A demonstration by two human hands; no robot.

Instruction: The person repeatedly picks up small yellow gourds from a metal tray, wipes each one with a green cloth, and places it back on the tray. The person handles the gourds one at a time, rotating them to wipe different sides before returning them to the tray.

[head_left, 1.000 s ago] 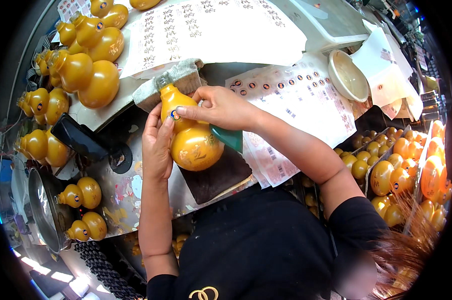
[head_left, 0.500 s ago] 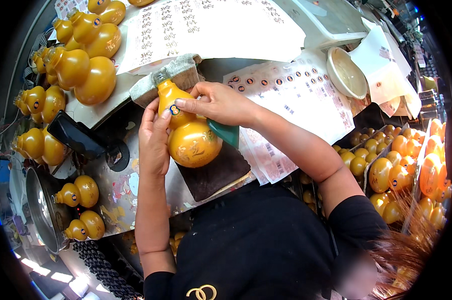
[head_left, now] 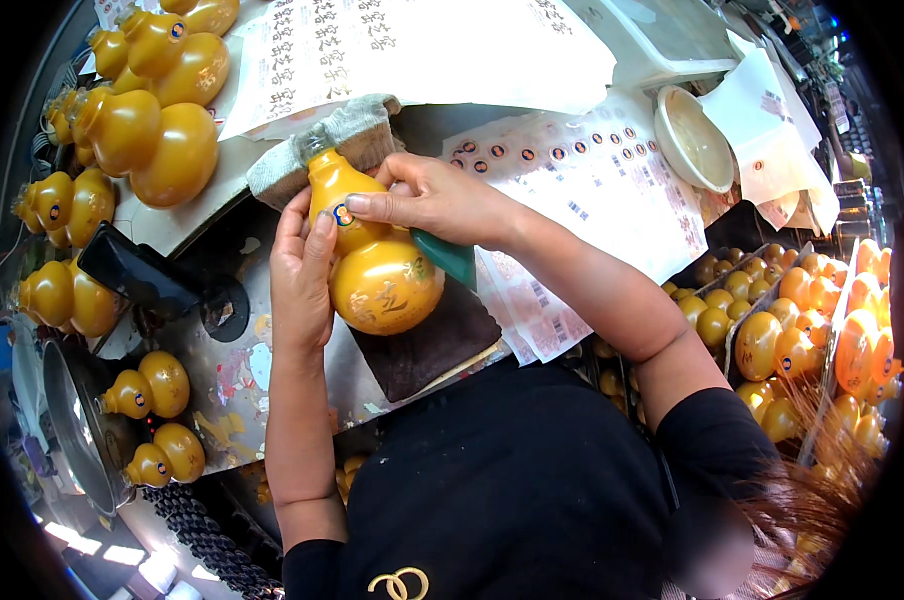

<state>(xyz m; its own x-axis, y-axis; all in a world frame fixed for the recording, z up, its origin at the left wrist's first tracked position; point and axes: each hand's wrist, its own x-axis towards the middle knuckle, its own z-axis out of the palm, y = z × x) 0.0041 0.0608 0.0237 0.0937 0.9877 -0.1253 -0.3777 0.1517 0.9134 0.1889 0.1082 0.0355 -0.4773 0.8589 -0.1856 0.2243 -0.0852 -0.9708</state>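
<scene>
Over the paint-flecked worktop (head_left: 244, 392), left of printed label sheets (head_left: 572, 185), I see the left hand (head_left: 302, 268) and right hand (head_left: 422, 205), fingers clamped on a yellow gourd-shaped bottle (head_left: 384, 290).

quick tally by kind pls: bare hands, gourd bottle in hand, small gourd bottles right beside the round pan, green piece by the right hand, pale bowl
hands, left hand and right hand: 2
held bottle: 1
small bottles: 2
green piece: 1
pale bowl: 1
total: 7
</scene>
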